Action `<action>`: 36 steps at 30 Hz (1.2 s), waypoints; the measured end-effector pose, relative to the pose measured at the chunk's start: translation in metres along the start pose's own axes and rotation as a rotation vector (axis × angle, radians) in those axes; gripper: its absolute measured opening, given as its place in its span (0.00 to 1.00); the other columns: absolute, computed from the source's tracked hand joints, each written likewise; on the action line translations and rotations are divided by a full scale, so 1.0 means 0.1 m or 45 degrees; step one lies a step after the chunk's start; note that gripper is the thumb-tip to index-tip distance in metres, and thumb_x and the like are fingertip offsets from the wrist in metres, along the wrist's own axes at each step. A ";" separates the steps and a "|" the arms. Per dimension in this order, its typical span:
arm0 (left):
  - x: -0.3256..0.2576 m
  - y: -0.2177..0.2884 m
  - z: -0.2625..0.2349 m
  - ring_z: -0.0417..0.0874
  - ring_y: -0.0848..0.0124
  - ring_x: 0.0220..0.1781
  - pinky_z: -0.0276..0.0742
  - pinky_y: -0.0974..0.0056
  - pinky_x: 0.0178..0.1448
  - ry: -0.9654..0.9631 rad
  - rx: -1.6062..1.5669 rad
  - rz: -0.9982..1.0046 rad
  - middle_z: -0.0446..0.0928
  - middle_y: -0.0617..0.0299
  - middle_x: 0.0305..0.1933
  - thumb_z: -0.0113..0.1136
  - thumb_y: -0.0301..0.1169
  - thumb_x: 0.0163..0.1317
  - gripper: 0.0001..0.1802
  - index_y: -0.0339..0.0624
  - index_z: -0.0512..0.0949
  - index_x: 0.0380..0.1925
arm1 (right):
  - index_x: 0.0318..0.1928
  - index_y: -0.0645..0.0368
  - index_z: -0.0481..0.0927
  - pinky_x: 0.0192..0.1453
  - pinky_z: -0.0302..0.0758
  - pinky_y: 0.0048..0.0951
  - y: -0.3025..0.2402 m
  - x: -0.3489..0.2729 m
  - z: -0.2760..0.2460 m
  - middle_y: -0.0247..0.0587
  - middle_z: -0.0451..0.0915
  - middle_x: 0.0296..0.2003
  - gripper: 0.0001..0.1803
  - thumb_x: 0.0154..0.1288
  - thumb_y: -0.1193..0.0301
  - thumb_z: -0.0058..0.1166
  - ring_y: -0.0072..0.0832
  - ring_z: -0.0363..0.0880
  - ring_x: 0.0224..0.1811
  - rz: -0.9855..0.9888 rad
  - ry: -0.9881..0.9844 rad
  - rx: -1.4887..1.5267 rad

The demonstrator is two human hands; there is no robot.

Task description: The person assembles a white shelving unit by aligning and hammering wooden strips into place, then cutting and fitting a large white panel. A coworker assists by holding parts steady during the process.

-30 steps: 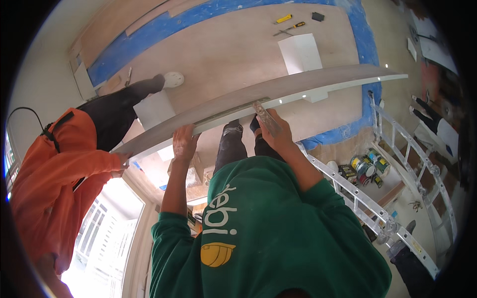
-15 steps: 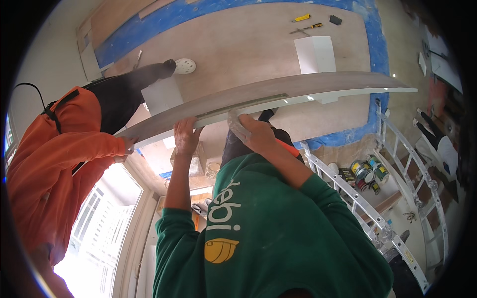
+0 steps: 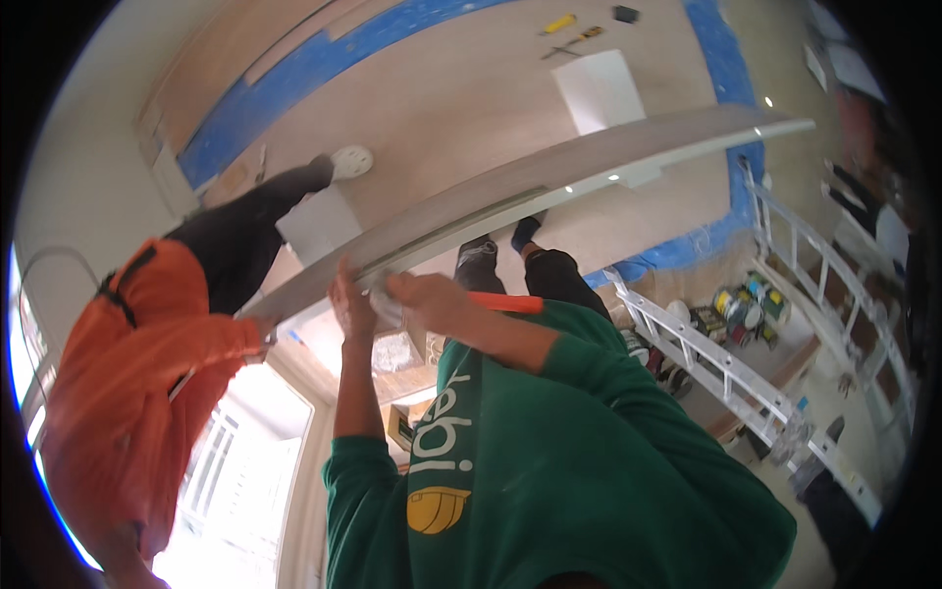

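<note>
Left hand [image 3: 350, 302] and right hand [image 3: 424, 294] press flat against the long grey panel [image 3: 589, 162], near its left end. Neither grasps it. A person in orange [image 3: 128, 383] supports that end.

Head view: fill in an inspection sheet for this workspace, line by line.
Surface: wood-look floor, with blue sheeting along its edges.
Job's things: long pale panel, its left end held by a person in orange.
Clutter: yellow hand tools, paint cans, white square board.
Grips: left hand at the panel's edge; right hand beside it over a pale wad; closure of either grip unclear.
Cables: nothing seen.
Surroundings: aluminium ladder, bright window.
</note>
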State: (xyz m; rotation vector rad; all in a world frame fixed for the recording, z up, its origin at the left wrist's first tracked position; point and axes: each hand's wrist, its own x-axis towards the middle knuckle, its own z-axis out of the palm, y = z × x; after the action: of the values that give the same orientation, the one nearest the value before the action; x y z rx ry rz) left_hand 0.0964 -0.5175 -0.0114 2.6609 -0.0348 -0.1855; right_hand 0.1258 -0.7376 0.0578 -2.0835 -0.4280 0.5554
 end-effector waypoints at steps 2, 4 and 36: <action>-0.02 0.08 0.01 0.78 0.53 0.53 0.66 0.50 0.62 -0.019 -0.048 0.056 0.79 0.54 0.48 0.70 0.28 0.51 0.48 0.38 0.58 0.73 | 0.50 0.58 0.71 0.36 0.81 0.48 0.19 -0.05 0.23 0.48 0.80 0.36 0.15 0.65 0.67 0.50 0.50 0.84 0.34 -0.100 0.185 0.140; 0.03 0.06 0.02 0.80 0.53 0.49 0.69 0.48 0.59 0.005 -0.049 0.134 0.80 0.54 0.46 0.73 0.33 0.50 0.47 0.37 0.62 0.70 | 0.53 0.57 0.71 0.38 0.81 0.48 0.19 -0.02 0.22 0.48 0.80 0.41 0.16 0.65 0.67 0.50 0.49 0.84 0.38 0.052 -0.070 -0.012; 1.71 5.16 2.16 0.84 0.48 0.48 0.82 0.50 0.50 -0.390 0.287 0.757 0.81 0.48 0.51 0.58 0.39 0.69 0.21 0.40 0.76 0.57 | 0.50 0.60 0.76 0.44 0.77 0.50 2.86 -4.69 -2.55 0.59 0.83 0.36 0.19 0.71 0.57 0.55 0.59 0.82 0.41 1.229 1.151 0.471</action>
State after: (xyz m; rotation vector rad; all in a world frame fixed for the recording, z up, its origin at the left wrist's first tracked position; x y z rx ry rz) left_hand 0.2401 -1.0841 0.0126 2.6769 -0.9782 -0.4035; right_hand -0.1050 -1.2974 0.0448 -1.8315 1.1532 0.1320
